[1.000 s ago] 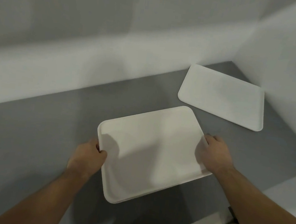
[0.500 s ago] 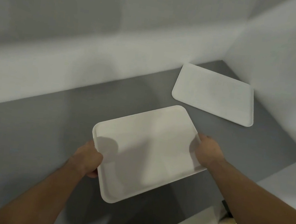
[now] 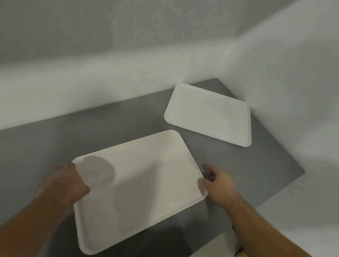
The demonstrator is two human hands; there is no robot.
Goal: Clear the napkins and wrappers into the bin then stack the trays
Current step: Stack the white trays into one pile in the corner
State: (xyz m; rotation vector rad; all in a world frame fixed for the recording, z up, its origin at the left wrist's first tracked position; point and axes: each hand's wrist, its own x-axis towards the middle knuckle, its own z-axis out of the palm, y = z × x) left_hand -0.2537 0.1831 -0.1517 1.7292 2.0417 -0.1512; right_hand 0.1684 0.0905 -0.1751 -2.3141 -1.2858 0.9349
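No napkins or wrappers visible on bench (image 3: 31, 153); clearing judged done. Near tray (image 3: 136, 191) pinched at opposite edges by left hand (image 3: 66, 186) and right hand (image 3: 219, 186). Second tray (image 3: 209, 114) beyond right hand, apart. Stacking outstanding.

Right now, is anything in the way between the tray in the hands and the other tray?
No. Only bare grey table shows between the held tray and the far tray. Both hands, left and right, grip the held tray's edges.
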